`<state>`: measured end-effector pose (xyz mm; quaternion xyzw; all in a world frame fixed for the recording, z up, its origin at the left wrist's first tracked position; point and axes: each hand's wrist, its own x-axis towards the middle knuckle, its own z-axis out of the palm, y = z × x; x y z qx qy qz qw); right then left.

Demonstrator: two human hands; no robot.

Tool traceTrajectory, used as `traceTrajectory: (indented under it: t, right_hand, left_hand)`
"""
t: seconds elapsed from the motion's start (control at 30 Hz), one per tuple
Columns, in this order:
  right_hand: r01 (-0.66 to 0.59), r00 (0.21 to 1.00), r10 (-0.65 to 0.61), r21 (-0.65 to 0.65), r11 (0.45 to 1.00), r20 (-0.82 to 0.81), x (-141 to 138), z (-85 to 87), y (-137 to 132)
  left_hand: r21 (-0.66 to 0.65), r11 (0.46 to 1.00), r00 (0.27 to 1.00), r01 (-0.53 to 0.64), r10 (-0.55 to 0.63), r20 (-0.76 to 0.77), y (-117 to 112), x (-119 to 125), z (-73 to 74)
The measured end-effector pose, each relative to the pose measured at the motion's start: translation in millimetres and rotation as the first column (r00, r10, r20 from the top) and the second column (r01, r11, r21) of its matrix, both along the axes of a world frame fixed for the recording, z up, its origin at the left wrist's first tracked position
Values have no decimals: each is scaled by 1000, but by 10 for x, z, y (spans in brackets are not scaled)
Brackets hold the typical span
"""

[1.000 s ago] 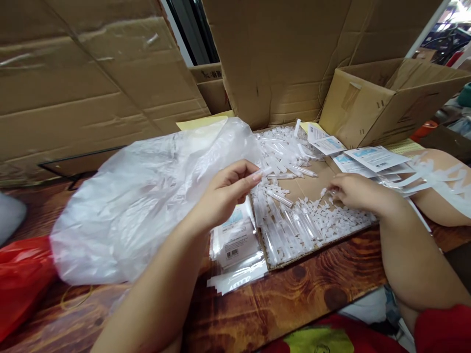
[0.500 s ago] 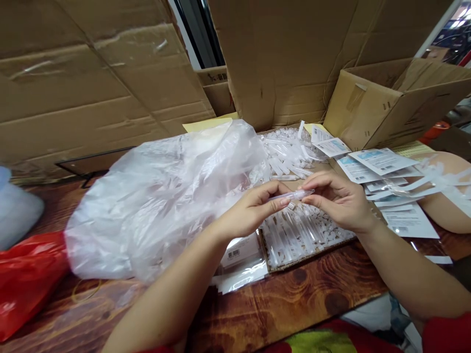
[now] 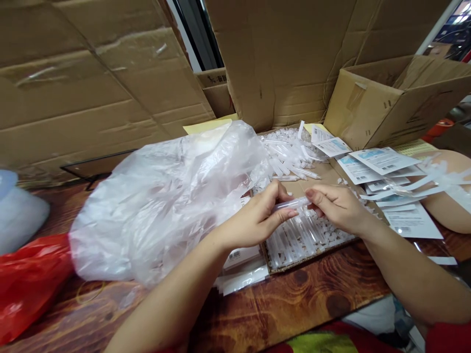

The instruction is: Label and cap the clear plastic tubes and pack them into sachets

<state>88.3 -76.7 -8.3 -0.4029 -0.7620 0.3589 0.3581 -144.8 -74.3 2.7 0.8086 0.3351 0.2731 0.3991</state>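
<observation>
My left hand pinches a small clear plastic tube between thumb and fingers. My right hand meets it from the right, its fingertips closed on the tube's other end. Both hands hover just above a flat piece of cardboard covered with several more clear tubes and small white caps. A second heap of tubes lies at the far side of the cardboard. A large crumpled clear plastic bag sits to the left of my left hand.
Printed white packets lie right of the cardboard, and a stack of them sits under my left wrist. Another person's arm rests at the right edge. Cardboard boxes wall the back. A red bag lies at left.
My right hand left the caps on the cardboard and came to the tube held by my left hand. Both hands have since sunk slightly, the right pressing onto the tube's end.
</observation>
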Motion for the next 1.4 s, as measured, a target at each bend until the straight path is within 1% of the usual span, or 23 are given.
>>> traceTrajectory:
  t: [0.07, 0.17, 0.3, 0.37, 0.43, 0.47, 0.5, 0.57, 0.6, 0.63, 0.67, 0.73, 0.8, 0.83, 0.9, 0.97, 1.0, 1.07, 1.13, 1.17, 1.27, 1.33, 1.4]
  right_hand:
    - [-15, 1000, 15, -13, 1000, -11, -11, -11, -1]
    - [-26, 1000, 26, 29, 999, -11, -11, -28, 2]
    - [-45, 999, 46, -18, 999, 27, -10, -37, 4]
    - [-60, 998, 60, -21, 998, -8, -30, -49, 3]
    - [-70, 995, 61, -115, 991, -80, -64, -74, 2]
    - [-90, 989, 61, -219, 971, -135, -83, -90, 3]
    - [-129, 978, 61, -344, 930, -201, -103, -106, 4]
    - [-223, 945, 38, -551, 804, -326, -133, -122, 12]
    - [-254, 932, 20, -612, 749, -362, -141, -116, 21]
    - [-269, 928, 12, -645, 715, -373, -142, -96, 35]
    - [-271, 931, 21, -654, 706, -363, -135, -63, 56]
    - [-256, 953, 87, -620, 742, -290, -104, 38, 133]
    - [-197, 979, 132, -539, 819, -157, -68, 159, 271]
    - [-132, 991, 106, -483, 866, -81, -56, 214, 363]
    - [71, 997, -52, -339, 938, 63, -58, 297, 580]
    - [293, 943, -258, -153, 944, 211, -89, 335, 802]
    - [361, 895, -320, -82, 929, 313, -109, 339, 897]
    - [426, 775, -376, 18, 904, 508, -136, 332, 1024]
    - [407, 685, -374, 98, 908, 625, -120, 309, 1049]
    - [356, 666, -348, 130, 926, 660, -92, 290, 1026]
    - [68, 634, -125, 107, 992, 763, 57, 184, 885]
    - [-89, 606, 8, 58, 994, 795, 168, 64, 785]
    - [-158, 593, 42, 65, 985, 804, 249, -77, 710]
  left_hand:
    - [-6, 1000, 1000, -3, 3, 4, 1, -4, -3]
    - [-28, 1000, 1000, 2, -2, 19, 9, -6, -14]
    - [-42, 999, 998, 10, -8, 59, 31, -8, -36]
    - [-9, 1000, 999, 11, -10, 39, 27, -7, -40]
    - [66, 998, 1000, 3, -2, -28, -2, 2, -37]
    - [119, 993, 997, -3, 12, -74, -25, 11, -33]
    - [179, 984, 992, -9, 31, -120, -51, 23, -29]
    - [293, 956, 977, -7, 69, -202, -99, 51, -20]
    - [332, 943, 970, -7, 87, -227, -114, 62, -15]
    - [351, 936, 966, -8, 98, -238, -120, 68, -9]
    - [351, 936, 968, -15, 102, -230, -114, 65, -3]
    - [308, 950, 980, -49, 106, -171, -64, 24, 5]
    - [252, 962, 988, -110, 133, -77, 28, -62, 3]
    - [217, 964, 987, -154, 161, -15, 82, -114, -3]
    - [117, 959, 958, -258, 239, 158, 189, -211, -20]
    - [-25, 946, 880, -324, 311, 358, 274, -267, -30]
    - [-94, 937, 828, -337, 342, 443, 304, -276, -29]
    - [-207, 919, 732, -337, 394, 556, 336, -265, -16]
    - [-281, 896, 652, -344, 443, 616, 343, -238, 3]
    - [-305, 885, 617, -352, 465, 635, 343, -227, 11]
    - [-356, 856, 536, -374, 513, 671, 345, -211, 21]
    - [-391, 846, 505, -363, 531, 680, 349, -209, 24]
    - [-423, 838, 495, -344, 545, 677, 346, -206, 33]
